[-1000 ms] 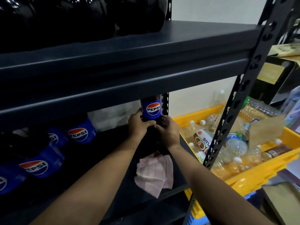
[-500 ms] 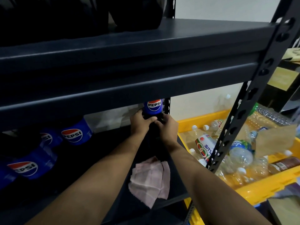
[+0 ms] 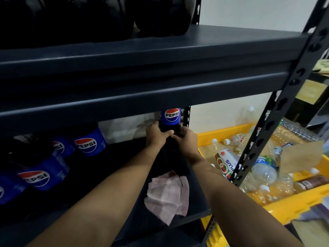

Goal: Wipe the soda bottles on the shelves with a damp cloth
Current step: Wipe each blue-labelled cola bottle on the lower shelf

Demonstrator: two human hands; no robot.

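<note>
Both hands, left hand (image 3: 156,135) and right hand (image 3: 186,138), grip the upright Pepsi bottle (image 3: 171,120) at the shelf's back corner; judged best seated steadily, then reach back for the cloth (image 3: 167,195) between the forearms.

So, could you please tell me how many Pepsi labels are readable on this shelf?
4: one on the held bottle at the back, three at left. A cropped fifth may sit at the left edge; others may be hidden.

A dark metal shelf (image 3: 110,227) carries upright Pepsi bottles (image 3: 89,144) and a pink cloth (image 3: 166,196) near its front edge.
</note>
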